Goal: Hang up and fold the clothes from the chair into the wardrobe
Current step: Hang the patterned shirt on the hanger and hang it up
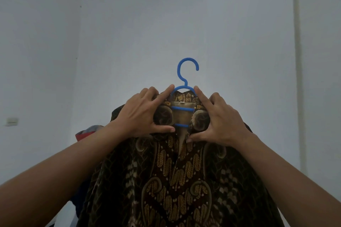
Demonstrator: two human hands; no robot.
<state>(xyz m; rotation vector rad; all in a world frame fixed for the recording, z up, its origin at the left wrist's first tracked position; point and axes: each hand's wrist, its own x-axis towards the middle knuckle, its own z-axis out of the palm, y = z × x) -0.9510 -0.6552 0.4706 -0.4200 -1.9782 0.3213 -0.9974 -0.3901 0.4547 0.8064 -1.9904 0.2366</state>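
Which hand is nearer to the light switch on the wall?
Left. The left hand grips the shirt collar on the side toward the switch; the right hand grips the collar's far side, beyond the hanger.

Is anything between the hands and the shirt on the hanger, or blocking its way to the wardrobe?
Nothing separates them: the left hand and right hand already grip the shirt at its collar, on the blue hanger. The wardrobe is out of view, so that path cannot be judged.
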